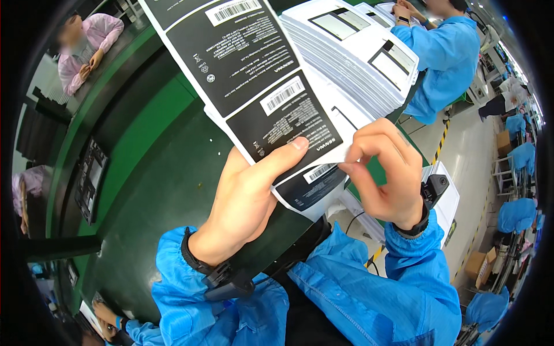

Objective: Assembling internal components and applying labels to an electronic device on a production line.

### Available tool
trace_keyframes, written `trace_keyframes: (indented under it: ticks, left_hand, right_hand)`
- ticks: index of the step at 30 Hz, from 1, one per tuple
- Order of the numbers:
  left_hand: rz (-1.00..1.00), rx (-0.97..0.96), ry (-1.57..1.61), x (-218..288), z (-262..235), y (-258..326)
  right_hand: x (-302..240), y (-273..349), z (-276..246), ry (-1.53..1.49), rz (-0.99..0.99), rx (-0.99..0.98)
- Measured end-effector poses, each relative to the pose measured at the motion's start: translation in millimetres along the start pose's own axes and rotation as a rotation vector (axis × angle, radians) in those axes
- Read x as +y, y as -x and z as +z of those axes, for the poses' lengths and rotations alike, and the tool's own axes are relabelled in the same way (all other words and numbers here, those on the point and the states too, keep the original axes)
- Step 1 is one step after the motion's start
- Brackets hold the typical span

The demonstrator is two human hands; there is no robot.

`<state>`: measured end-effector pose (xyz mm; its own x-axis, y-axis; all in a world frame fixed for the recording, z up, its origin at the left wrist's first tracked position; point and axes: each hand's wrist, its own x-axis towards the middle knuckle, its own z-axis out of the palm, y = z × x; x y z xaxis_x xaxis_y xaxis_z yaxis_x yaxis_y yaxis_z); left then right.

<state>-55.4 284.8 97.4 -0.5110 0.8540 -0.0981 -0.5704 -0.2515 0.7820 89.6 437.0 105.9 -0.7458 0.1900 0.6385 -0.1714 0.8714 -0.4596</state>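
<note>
My left hand (242, 193) grips a long sheet of black labels (254, 52) on white backing, thumb pressed flat on top and the other fingers underneath. White print and barcodes cover the labels. Below that thumb, the lowest black label (309, 187) bends downward. At the sheet's right edge, my right hand (384, 173) pinches with thumb and index finger by the label's corner; the exact contact is hard to make out. Just beyond the sheet rises a thick stack of white printed sheets (352, 63) with black-framed panels.
The dark green table (156, 179) curves around to a green conveyor (138, 124) carrying a black device panel (92, 179). A co-worker in blue (447, 57) is at the far right, another in pink (101, 34) across the line. White sheets (447, 196) lie beside my right wrist.
</note>
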Motion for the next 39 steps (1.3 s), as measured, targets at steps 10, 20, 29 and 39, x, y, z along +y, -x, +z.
trace_keyframes:
  ticks: [10,20,29,39]
  left_hand:
    - [-0.053,-0.555,0.698,-23.9,-64.1,-45.0]
    - [0.325,-0.121,-0.075,-58.4,-73.3,-149.6]
    - [0.382,-0.031,-0.988,11.5,-120.2,-146.8]
    - [0.834,-0.094,-1.395,17.4,-207.8,-110.0]
  right_hand:
    - [74.2,45.5,-38.7,-1.095,0.199,0.385]
    - [117.2,-29.7,74.5,-0.804,0.877,0.328]
    - [145.6,-99.2,90.4,-0.527,0.444,-0.252]
    - [129.9,-86.3,106.5,-0.6,1.172,-0.445]
